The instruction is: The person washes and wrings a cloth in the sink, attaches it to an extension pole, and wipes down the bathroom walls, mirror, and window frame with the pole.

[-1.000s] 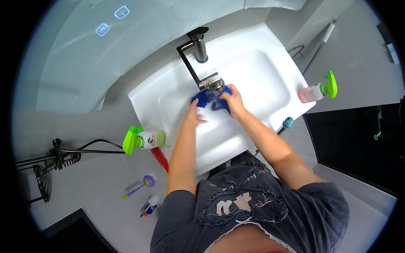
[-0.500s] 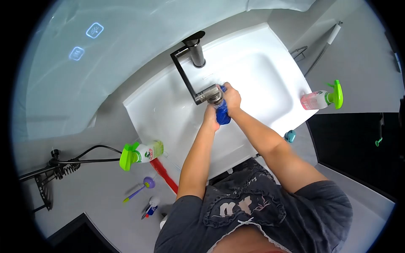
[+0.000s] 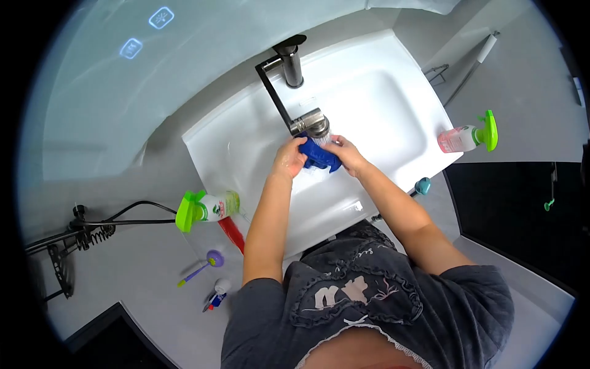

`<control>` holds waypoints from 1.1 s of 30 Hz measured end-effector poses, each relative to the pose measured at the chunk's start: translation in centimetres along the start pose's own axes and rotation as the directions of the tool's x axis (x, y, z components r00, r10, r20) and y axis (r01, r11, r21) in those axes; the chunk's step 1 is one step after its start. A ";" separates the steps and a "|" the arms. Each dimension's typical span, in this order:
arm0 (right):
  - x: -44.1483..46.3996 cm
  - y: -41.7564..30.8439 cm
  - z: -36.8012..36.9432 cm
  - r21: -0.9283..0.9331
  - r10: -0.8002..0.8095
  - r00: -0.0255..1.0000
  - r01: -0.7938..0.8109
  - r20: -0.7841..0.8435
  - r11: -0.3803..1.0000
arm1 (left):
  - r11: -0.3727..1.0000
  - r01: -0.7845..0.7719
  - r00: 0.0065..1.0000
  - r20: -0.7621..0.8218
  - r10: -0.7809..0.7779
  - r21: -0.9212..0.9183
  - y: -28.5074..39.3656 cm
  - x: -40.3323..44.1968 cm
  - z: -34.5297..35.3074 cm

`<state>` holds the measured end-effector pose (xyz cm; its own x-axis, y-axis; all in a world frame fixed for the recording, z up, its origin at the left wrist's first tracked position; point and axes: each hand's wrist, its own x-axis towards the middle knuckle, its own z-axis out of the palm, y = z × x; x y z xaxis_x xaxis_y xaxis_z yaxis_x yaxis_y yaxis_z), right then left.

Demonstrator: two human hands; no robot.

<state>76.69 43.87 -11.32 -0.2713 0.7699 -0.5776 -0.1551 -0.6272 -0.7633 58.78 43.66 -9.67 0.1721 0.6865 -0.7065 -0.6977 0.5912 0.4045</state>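
Note:
Water runs from the dark metal faucet [image 3: 312, 122] onto a wet blue cloth [image 3: 319, 156] held over the white sink [image 3: 384, 104]. At the cloth's left end, my left hand [image 3: 289, 158] pinches it near the faucet head. My right hand [image 3: 348, 155] grips the cloth's right side, its fingers closed just beside the stream. Between my two hands the cloth hangs bunched and partly spread, with water splashing beneath it.
A green-topped spray bottle [image 3: 209, 208] stands at the sink's left corner, near a red object [image 3: 232, 234]. A pink spray bottle [image 3: 465, 138] is on the right edge, and a teal item [image 3: 422, 186] sits at the front right rim.
Half a second ago my hands squeezed the cloth together below the faucet. Now they are farther apart and the cloth is partly opened between them. The view has shifted slightly.

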 end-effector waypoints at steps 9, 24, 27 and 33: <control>-1.4 -0.1 -2.0 -0.873 -0.491 0.870 0.200 -0.051 0.445 | 0.681 -0.386 0.871 0.002 0.492 0.623 3.4 -6.5 1.7; -3.0 -0.2 -2.5 -0.995 -0.640 0.763 -0.095 -0.091 0.028 | 0.520 -0.725 0.619 0.097 0.779 0.453 8.4 -12.6 2.0; -1.7 2.1 1.6 -0.995 -0.361 0.930 0.087 0.066 0.043 | 0.594 -0.738 0.667 0.212 0.714 0.322 8.3 -14.5 4.2; 3.1 4.6 2.4 -0.825 -0.157 0.986 0.047 -0.051 0.564 | 0.553 -0.787 0.615 0.280 0.737 0.271 9.2 -16.5 5.2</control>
<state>72.85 43.09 -15.90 -0.1944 0.8638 -0.4649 0.6831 -0.2209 -0.6961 53.07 39.98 8.71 -0.2139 0.9765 0.0267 -0.3328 -0.0985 0.9378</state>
